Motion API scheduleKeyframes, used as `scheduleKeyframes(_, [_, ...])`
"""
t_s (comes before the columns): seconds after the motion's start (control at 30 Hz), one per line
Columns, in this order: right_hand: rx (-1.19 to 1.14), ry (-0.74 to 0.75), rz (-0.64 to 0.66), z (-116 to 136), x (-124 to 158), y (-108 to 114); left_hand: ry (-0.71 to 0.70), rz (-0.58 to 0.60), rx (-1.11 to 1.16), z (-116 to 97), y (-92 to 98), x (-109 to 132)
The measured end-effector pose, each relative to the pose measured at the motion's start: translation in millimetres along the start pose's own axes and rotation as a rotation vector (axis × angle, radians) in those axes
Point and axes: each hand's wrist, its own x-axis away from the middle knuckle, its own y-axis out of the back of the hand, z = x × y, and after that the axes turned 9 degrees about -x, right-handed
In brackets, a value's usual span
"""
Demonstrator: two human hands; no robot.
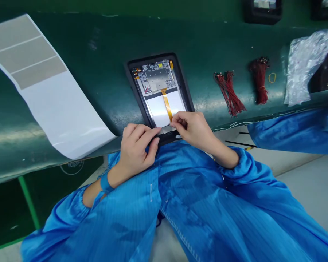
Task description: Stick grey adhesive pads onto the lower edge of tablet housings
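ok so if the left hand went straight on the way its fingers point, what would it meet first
Most likely the right hand, just across from it; depth is unclear, so the left hand might brush the white panel first.

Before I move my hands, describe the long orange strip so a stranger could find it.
At the near edge of the green table, find the open black-framed device. The long orange strip runs down across its white panel toward the right hand. It is far longer than the small orange pieces near the device's top.
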Motion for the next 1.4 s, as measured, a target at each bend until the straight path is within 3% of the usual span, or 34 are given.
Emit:
scheduleKeyframes(0.23, [0.054, 0.040, 0.018, -1.9, 1.0, -1.8, -0.065, 0.016, -0.078, 1.1, -8.9, 0.5])
scheduleKeyframes(0.47, [0.141, 0.037, 0.040, -3.9, -0.5, -4.0, -0.042, 0.107, -0.138, 3.6, -13.0, -2.0])
scheduleKeyframes(0.63, [0.361, 0.004, 0.102, 7.5, -0.2, -6.5, -0.029, 0.117, -0.147, 5.1, -14.1, 0.0])
scheduleKeyframes(0.77, [0.549, -0.087, 0.067, 11.2, 0.2, 7.4, -0.044, 0.113, -0.226, 4.6, -10.6, 3.1])
scheduleKeyframes(0.97, [0.445, -0.094, 0.035, -9.4, -2.7, 30.5, -0.057, 0.212, -0.221, -3.8, -20.1, -7.8])
scheduleKeyframes(1.17, [0.335, -0.061, 0.031, -18.1, -3.0, 29.9, -0.176, 0.264, -0.277, 5.0, -13.0, -9.6])
scheduleKeyframes(1.27, [0.309, -0.051, 0.029, -20.0, -2.8, 29.5, -0.149, 0.305, -0.271, 4.7, -10.1, -10.0])
scheduleKeyframes(1.4, [0.315, -0.029, 0.036, -22.5, -2.8, 30.1, -0.097, 0.286, -0.279, -6.9, -22.6, -12.2])
